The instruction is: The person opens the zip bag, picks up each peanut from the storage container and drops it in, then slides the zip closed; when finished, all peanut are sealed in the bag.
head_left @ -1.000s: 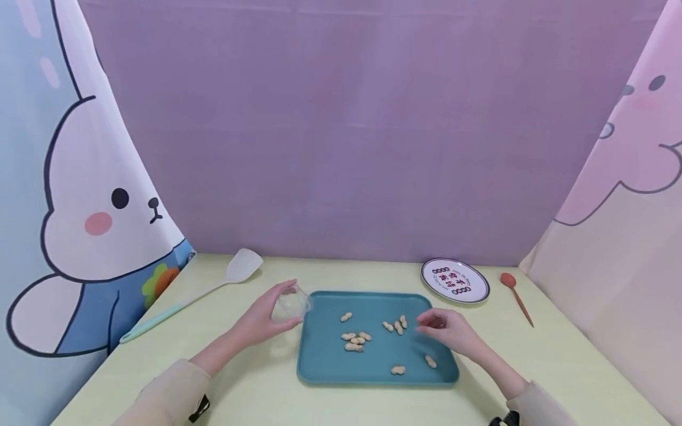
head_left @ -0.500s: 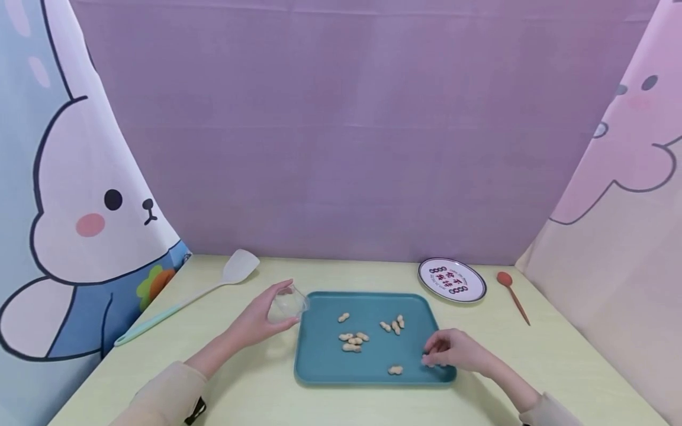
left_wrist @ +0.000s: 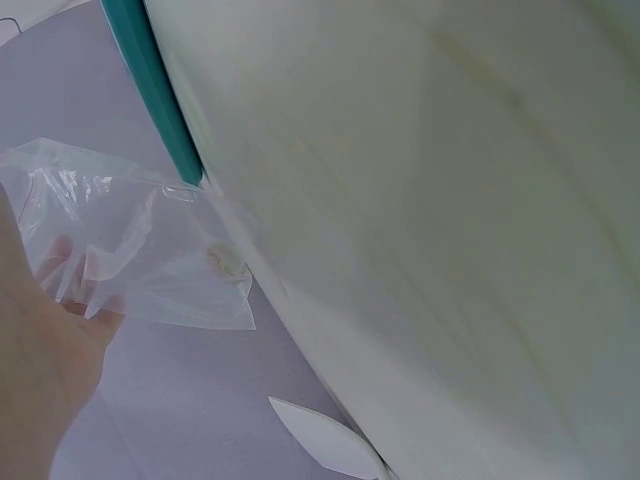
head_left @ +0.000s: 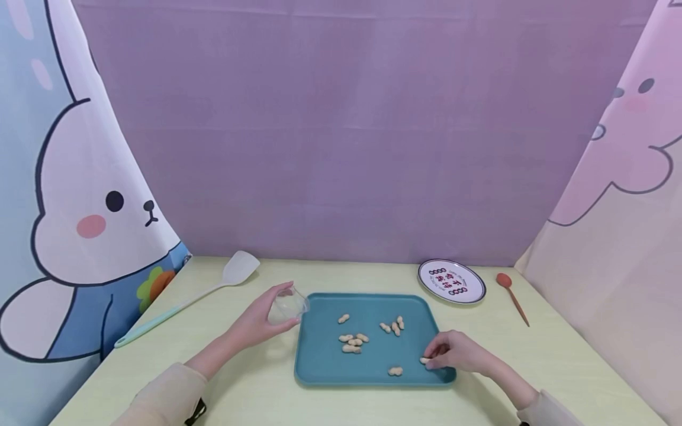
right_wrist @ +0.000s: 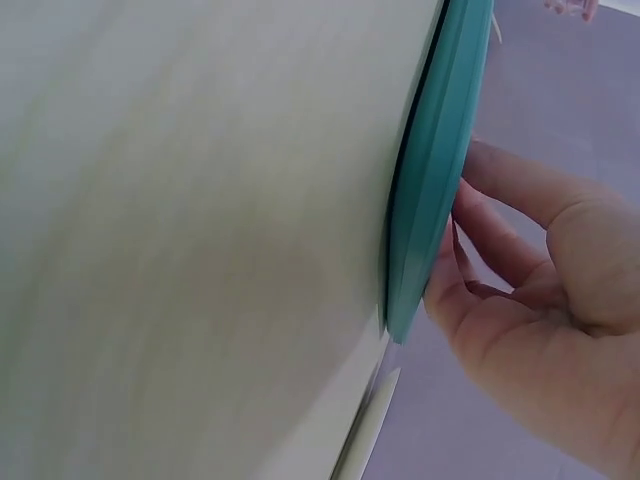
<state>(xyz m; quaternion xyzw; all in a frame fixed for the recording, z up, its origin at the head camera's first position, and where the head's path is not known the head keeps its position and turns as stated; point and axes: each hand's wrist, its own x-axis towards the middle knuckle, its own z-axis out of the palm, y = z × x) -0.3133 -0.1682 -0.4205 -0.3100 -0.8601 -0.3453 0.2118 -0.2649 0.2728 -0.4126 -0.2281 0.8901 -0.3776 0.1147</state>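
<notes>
My left hand (head_left: 264,316) grips a clear plastic bag (head_left: 289,306) beside the left edge of the teal tray (head_left: 373,299), its mouth spread between thumb and fingers. In the left wrist view, one pale peanut-like lump (left_wrist: 228,262) shows inside the bag (left_wrist: 130,240). Over the tray's front right corner, my right hand (head_left: 454,352) pinches a peanut (head_left: 424,360) between thumb and fingertips. Several other peanuts (head_left: 355,341) lie on the tray: a group left of centre, another group (head_left: 395,325) toward the right, a single peanut (head_left: 343,318) farther back and one (head_left: 395,371) near the front.
A spatula (head_left: 241,267) with a white head and mint handle lies at the back left. Behind the tray on the right stand a white printed plate (head_left: 452,281) and a reddish spoon (head_left: 513,299). A purple curtain (head_left: 319,148) closes off the table's back edge.
My right hand has come down toward the tray's front right corner and now pinches the peanut that lay there. The left hand with the bag stays nearly still.
</notes>
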